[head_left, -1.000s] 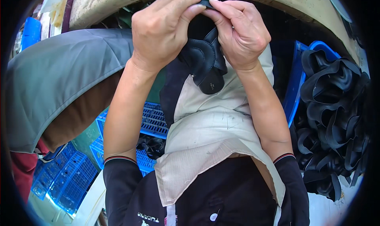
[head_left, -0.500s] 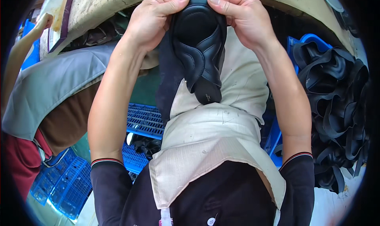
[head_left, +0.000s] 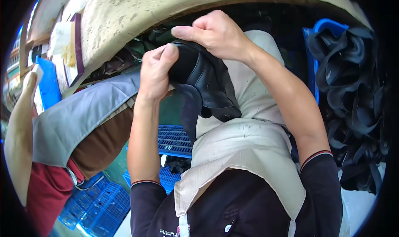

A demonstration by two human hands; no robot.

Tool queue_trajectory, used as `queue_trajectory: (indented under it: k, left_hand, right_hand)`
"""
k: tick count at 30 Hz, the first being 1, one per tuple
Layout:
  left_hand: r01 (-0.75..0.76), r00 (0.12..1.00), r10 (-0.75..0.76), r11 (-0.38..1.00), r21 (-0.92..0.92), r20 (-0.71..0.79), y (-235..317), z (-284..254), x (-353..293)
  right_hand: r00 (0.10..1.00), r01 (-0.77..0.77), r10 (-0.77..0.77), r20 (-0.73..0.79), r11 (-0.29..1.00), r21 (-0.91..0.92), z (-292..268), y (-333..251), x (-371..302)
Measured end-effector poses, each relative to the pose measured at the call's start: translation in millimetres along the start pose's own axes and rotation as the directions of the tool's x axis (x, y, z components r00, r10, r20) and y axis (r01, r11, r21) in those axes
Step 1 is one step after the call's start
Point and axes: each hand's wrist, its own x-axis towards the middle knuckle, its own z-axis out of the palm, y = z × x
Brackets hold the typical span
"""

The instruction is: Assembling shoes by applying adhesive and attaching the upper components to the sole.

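Note:
A black leather shoe upper with crossed, stitched bands hangs tilted over my lap. My left hand is closed on its left edge, thumb on top and fingers curled behind. At its far edge my right hand is closed, with the thumb stretched out to the left over the rim. The right fingertips are hidden behind the hand and the upper. The lower end of the upper hangs over the beige apron on my lap.
A worn cream table edge curves across the far side. At right, many black uppers pile up by a blue crate. Blue plastic racks stand below left. A co-worker's arm and grey apron are at left.
The upper has turned and tilted, its far end going left. My left hand has come down along its edge; my right hand has shifted left and over the far rim.

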Motion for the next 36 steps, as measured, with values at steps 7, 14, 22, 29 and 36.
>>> queue_trajectory:
  k: [7,14,22,29,36]
  left_hand:
    - [0.031,0.996,-0.04,0.993,-0.11,-0.08,-24,8,2]
    - [0.077,0.986,-0.112,0.961,-0.266,-0.121,-36,6,-6]
    - [0.097,0.989,-0.135,0.896,-0.433,-0.058,-53,17,-14]
    - [0.022,0.975,-0.146,0.814,-0.58,-0.167,-72,30,-15]
    - [0.055,0.988,0.081,0.616,-0.786,0.133,-89,-11,19]
  right_hand:
    - [0.987,0.148,-0.141,-0.073,0.983,0.11,16,33,3]
    - [0.998,-0.063,0.061,0.027,0.994,0.087,5,37,-9]
    - [0.996,0.055,-0.043,-0.078,0.987,0.148,24,61,-20]
    - [0.982,-0.187,0.186,0.029,0.982,0.031,17,76,-30]
    - [0.977,-0.187,0.195,-0.088,0.979,0.083,35,71,-21]
